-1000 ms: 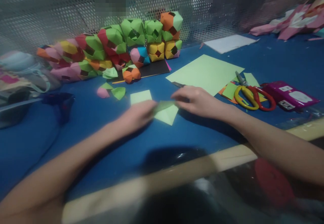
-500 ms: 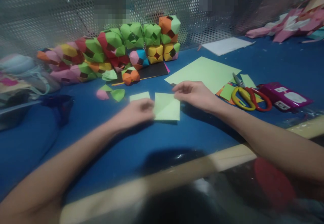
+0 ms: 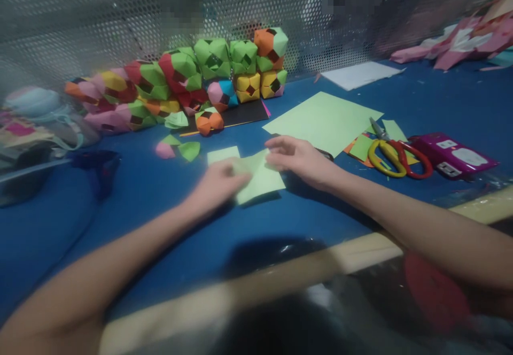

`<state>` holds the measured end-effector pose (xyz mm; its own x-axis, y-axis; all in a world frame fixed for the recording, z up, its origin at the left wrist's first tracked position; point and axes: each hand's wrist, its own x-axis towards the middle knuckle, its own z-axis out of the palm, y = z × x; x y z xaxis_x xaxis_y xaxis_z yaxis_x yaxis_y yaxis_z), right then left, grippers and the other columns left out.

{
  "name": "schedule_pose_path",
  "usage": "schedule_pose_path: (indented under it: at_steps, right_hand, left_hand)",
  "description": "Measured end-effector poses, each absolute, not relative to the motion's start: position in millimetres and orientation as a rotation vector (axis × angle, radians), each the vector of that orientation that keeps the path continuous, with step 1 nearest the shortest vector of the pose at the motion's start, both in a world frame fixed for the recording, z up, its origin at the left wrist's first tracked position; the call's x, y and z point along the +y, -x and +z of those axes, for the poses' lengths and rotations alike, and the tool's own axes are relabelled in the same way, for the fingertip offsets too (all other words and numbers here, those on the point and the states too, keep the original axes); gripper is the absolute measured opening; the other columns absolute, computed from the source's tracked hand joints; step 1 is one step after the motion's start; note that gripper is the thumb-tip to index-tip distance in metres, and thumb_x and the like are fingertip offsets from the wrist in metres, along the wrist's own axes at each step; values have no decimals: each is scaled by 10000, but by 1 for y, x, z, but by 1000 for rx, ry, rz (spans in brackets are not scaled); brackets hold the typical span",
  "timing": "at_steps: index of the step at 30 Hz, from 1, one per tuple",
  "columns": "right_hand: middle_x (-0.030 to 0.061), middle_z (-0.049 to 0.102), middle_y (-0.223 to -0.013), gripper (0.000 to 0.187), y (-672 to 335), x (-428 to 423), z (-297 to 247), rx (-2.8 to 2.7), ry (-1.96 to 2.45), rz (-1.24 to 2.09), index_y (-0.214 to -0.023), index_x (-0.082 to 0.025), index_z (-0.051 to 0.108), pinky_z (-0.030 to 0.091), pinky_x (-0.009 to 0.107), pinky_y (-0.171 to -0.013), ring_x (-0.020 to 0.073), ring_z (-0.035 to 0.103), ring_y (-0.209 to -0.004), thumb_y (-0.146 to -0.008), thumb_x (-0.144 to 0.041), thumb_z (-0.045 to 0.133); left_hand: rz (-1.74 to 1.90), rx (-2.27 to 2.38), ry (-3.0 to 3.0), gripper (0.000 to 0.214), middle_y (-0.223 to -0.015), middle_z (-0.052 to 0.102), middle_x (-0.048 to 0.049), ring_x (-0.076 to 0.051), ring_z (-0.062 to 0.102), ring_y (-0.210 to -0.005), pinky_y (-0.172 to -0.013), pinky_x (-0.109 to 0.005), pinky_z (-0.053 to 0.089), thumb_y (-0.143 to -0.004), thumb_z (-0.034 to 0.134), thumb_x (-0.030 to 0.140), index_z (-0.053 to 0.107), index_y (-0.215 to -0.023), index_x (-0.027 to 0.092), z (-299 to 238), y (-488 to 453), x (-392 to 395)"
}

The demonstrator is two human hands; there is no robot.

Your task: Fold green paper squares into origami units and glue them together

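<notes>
A light green square of paper (image 3: 262, 178) is held between my two hands above the blue table. My left hand (image 3: 220, 181) pinches its left side, the thumb lying over the sheet. At the upper right edge, my right hand (image 3: 294, 157) grips the paper between thumb and fingers. The sheet is bent, with a crease running across it. Another light green paper piece (image 3: 224, 153) lies flat just behind my left hand and is partly covered by it.
Folded paper cubes (image 3: 212, 58) are stacked at the back left. A large green sheet (image 3: 324, 120) lies behind my right hand. Scissors (image 3: 388, 157) with yellow and red handles rest beside a purple box (image 3: 455, 154). A glue gun (image 3: 94, 165) is at the left.
The green square has gone from nearly flat to bent and tilted. My left thumb has moved over it, and my right hand has shifted slightly left and down.
</notes>
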<state>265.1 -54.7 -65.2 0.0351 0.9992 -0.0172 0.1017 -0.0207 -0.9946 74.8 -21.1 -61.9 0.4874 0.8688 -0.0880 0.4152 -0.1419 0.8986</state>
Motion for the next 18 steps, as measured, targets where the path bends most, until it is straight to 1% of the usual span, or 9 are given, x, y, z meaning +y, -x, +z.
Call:
schedule_pose_path:
  at_steps: [3,7,10,12,16,18]
  right_hand:
    - [11,601,-750,305,-260,-56,-65,-1281,1332,1170,-975,-151,550,455,239,-547,112,562,-630,-686,-139,646]
    - [5,596,-728,294,-257,-58,-64,-1351,1316,1138,-950,-142,556,448,230,-541,110,559,-627,-670,-58,587]
    - [4,604,-732,290,-257,-58,-63,-1344,1297,1120,-946,-144,559,452,232,-546,112,564,-634,-669,-62,581]
    - [0,608,-733,297,-256,-59,-63,-1314,1301,1103,-957,-143,560,451,235,-555,109,561,-628,-669,-76,589]
    - [-10,605,-713,281,-255,-59,-63,-1289,1294,1123,-944,-147,564,464,250,-591,111,564,-629,-670,-98,599]
    - [-15,601,-697,262,-254,-59,-63,-1288,1287,1149,-922,-151,567,467,257,-605,112,566,-629,-667,-101,597]
  left_hand:
    - [644,1095,-1664,179,-592,555,20,-90,457,-477,-451,-216,359,-715,619,304,619,-782,139,-65,-76,-23]
    - [642,1047,-1536,216,-621,581,7,-107,505,-500,-475,-230,397,-713,624,276,615,-876,136,-70,-77,-22]
    - [687,990,-1431,247,-741,638,-23,-131,579,-633,-582,-248,452,-684,641,238,616,-905,132,-74,-78,-21]
    - [701,962,-1372,278,-804,659,-36,-143,598,-687,-632,-264,468,-678,641,233,614,-936,131,-75,-79,-21]
    - [739,935,-1286,286,-855,675,-51,-154,608,-713,-661,-280,478,-681,619,214,614,-954,128,-74,-81,-24]
    - [754,931,-1243,281,-847,674,-47,-149,603,-683,-636,-278,482,-678,608,194,615,-952,129,-72,-82,-25]
